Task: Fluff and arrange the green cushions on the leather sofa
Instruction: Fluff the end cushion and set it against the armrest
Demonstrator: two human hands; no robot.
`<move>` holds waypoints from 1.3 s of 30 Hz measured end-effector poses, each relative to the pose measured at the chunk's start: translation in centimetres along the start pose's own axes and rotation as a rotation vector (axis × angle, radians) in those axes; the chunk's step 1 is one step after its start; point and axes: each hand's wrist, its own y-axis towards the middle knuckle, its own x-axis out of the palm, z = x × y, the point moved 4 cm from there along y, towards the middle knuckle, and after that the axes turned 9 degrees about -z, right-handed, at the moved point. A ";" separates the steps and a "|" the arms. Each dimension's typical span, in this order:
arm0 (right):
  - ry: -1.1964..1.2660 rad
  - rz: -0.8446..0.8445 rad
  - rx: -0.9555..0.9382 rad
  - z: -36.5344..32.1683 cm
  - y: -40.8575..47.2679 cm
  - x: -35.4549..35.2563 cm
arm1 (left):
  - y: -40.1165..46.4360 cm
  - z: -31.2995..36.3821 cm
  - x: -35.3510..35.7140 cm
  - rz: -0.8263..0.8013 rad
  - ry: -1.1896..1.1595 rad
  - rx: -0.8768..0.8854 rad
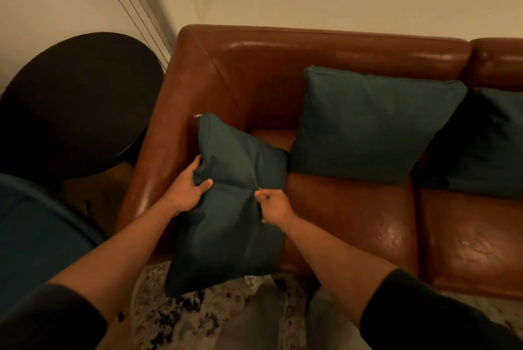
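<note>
Held cushion [232, 208]: dark green, gripped at mid-height over the sofa's [353, 222] left seat edge, long axis running from the zipper corner up near the armrest [152, 146] down toward the rug [181, 318], lower end hanging past the seat front. Left hand [185, 189] on its left edge, thumb on the front and fingers wrapped behind (closed on the fabric). Right hand [273, 205] pinching a fold near the middle, fingers curled into the cloth and mostly hidden. Second cushion [370, 126] propped upright against the backrest, just beside the held one, corners nearly touching. Third cushion [486, 146] cut off by the right frame edge, partly in shadow. Round dark worktop [76, 100] left of the armrest, its surface too dark to read. Blue-green upholstered shape [34, 236] at the left edge, cut off, identity unclear. Blind cords [124, 1] in the wall corner.
</note>
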 end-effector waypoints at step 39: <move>0.373 -0.340 0.026 -2.7 -4.2 -2.5 | 0.8 0.7 -0.9 -0.032 0.108 -0.053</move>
